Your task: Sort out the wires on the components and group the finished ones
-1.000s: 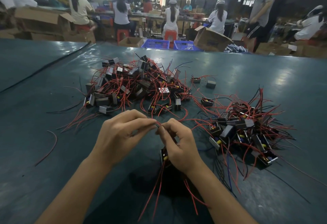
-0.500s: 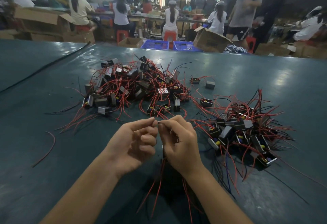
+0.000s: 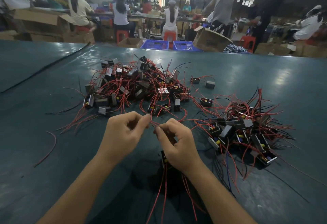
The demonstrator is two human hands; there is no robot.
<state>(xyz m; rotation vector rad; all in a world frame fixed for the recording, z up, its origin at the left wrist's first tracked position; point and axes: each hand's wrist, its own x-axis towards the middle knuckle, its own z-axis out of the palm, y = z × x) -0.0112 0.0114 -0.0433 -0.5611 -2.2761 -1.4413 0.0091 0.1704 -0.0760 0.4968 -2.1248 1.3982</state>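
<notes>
Left hand (image 3: 122,135) and right hand (image 3: 177,145) each pinch one thin red wire (image 3: 154,123) over the glossy green table (image 3: 53,179); its boxy black component (image 3: 164,158) is mostly hidden under the right palm, near the tangled right pile (image 3: 247,130)

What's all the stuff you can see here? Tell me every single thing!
table: one, dark teal, fills the view
far pile: many black-grey components, red wires, table centre
right pile: many components, red and black wires, right of hands
loose wire: one, red, table left
blue baskets: two, beyond far edge
cardboard boxes: several, brown, background
people: several, mostly seated, background
held wires: red, between both hands
left hand: pinches held wires
right hand: pinches held wires, black component partly hidden beneath
</notes>
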